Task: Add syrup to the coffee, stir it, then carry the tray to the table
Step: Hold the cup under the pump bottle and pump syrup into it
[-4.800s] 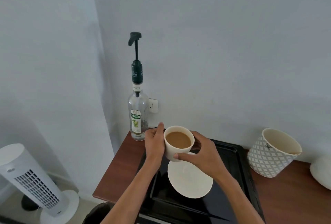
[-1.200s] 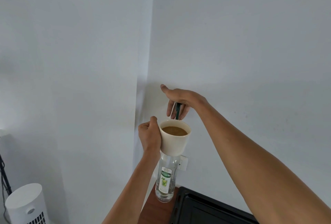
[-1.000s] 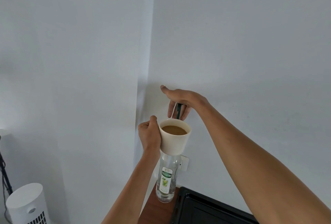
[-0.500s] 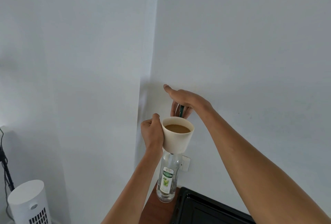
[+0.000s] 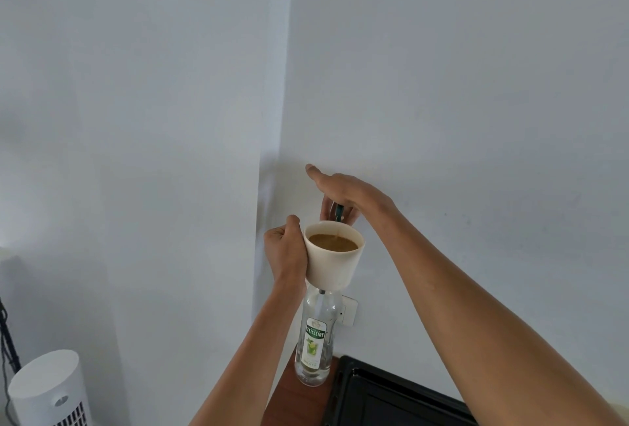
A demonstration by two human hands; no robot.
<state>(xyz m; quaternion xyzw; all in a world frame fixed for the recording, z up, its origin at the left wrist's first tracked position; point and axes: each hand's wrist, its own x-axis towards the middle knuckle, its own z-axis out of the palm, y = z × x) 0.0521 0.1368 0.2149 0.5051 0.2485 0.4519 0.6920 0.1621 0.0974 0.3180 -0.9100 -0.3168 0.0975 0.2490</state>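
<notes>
My left hand (image 5: 285, 250) grips a cream cup of coffee (image 5: 334, 255) by its left side and holds it up in the air, in front of the neck of a clear syrup bottle (image 5: 316, 337). The bottle stands on the wooden counter. My right hand (image 5: 343, 192) lies flat over the bottle's dark green pump (image 5: 338, 211), fingers curled down around it just behind the cup's rim. The pump head and spout are hidden by my hand. A corner of the black tray (image 5: 381, 398) shows at the bottom.
A white wall socket (image 5: 348, 310) sits behind the bottle. A white tower fan (image 5: 51, 391) stands on the floor at lower left. The brown counter (image 5: 299, 405) edge runs beside the tray. Walls meet in a corner behind my hands.
Since several seconds ago the cup has gone from the saucer on the tray up to the pump. In the last second both hands and the cup have barely moved.
</notes>
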